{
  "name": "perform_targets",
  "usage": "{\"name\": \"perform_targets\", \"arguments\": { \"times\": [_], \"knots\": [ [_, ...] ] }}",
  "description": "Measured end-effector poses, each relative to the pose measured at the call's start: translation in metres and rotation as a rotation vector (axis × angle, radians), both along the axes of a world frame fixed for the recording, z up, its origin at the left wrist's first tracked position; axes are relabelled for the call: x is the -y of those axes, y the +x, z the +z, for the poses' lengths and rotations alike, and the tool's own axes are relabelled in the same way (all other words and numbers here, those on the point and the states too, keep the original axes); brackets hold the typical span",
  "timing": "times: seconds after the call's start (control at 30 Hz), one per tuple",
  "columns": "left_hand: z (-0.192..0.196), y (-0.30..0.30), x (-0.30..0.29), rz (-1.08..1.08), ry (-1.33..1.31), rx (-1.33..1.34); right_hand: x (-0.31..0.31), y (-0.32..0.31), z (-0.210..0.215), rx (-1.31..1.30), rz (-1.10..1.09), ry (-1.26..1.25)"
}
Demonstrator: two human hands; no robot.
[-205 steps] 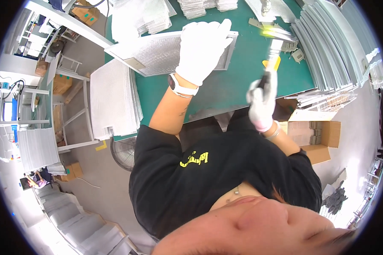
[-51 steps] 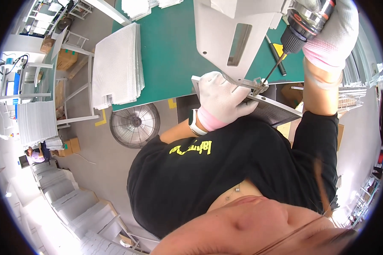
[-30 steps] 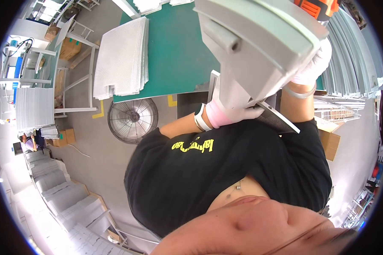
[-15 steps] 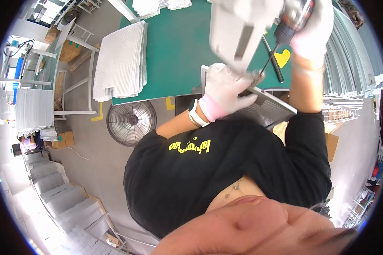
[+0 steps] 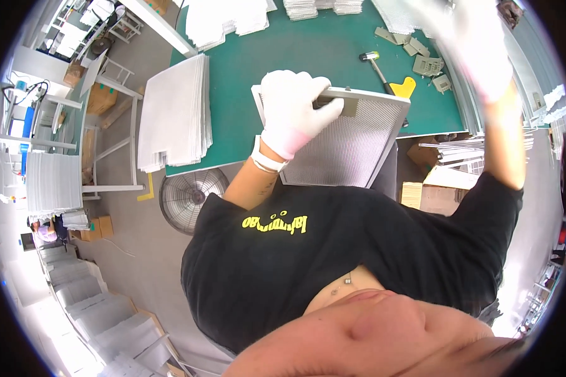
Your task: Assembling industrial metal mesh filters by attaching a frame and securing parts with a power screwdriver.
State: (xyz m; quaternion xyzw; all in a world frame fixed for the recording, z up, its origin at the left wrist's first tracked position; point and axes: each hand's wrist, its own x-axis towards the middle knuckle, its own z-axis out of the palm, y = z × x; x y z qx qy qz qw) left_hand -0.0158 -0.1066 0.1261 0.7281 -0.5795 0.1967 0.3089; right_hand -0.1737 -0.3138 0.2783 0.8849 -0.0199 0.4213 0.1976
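My left hand (image 5: 295, 103), in a white glove, is closed over the upper edge of a framed mesh panel (image 5: 346, 147). The panel has a light metal rim and leans at the table's near edge, close to my body. On its top edge beside my fingers is a greyish plate (image 5: 343, 107). Raised at the far right is my gloved right hand (image 5: 481, 47), smeared by motion; its fingers, and anything in them, cannot be made out. A hammer (image 5: 376, 68) lies beyond the panel, beside a yellow flat tool (image 5: 404, 87).
Stacked white mesh sheets (image 5: 176, 113) stand at the green table's (image 5: 289, 47) left side. Small grey plates (image 5: 427, 65) lie at the right, near long stacked strips (image 5: 528, 81). A floor fan (image 5: 192, 198) sits below the left edge; cardboard boxes (image 5: 412, 195) stand below right.
My right hand, earlier holding a power screwdriver at the panel's edge, has swung away to the right. The panel now faces up more, and my left hand has shifted left and farther out with it.
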Motion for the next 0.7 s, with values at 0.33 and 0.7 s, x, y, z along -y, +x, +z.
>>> {"name": "perform_targets", "arguments": {
  "times": [0.33,0.7],
  "knots": [
    [-0.020,0.066,-0.088,0.404,-0.210,0.309,0.032,-0.209,-0.093,-0.009,-0.340,1.310],
    [-0.076,0.125,-0.210,1.204,0.738,-0.398,0.361,-0.374,-0.090,0.809,-0.080,1.649]
  ]
}}
